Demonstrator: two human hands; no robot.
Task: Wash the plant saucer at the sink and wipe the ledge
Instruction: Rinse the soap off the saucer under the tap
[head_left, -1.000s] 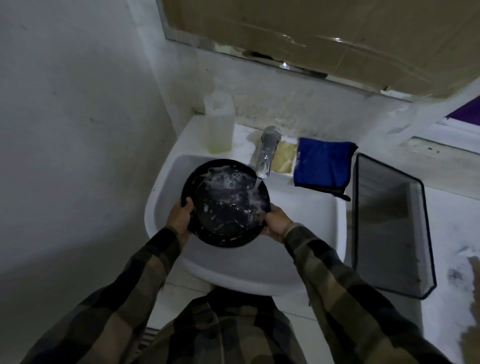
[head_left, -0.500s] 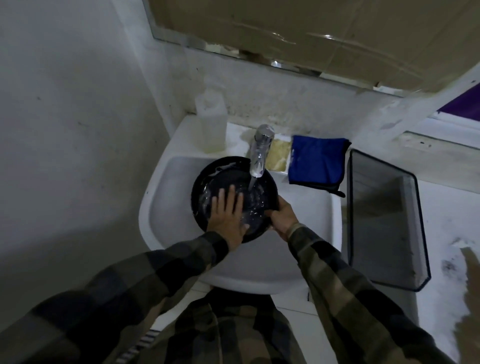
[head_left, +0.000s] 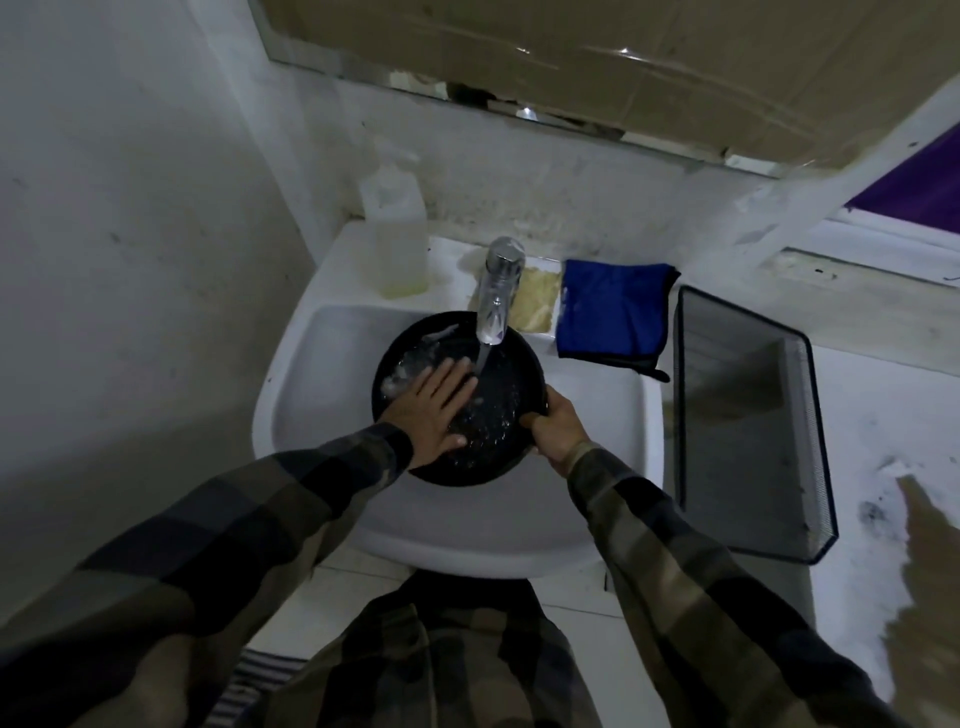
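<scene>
while flat in saucer (head_left: 506, 387), left hand (head_left: 434, 410)

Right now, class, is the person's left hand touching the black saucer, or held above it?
Touching. The head view shows the left hand lying flat, fingers straight, on the wet inside of the black saucer; the right hand grips its rim.

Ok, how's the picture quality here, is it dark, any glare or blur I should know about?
Head view: dim, bluish light, so the black saucer shows little beyond foam and water glints; bright glare on the chrome tap; wide-angle bending toward the edges; the near sleeves look soft.
</scene>
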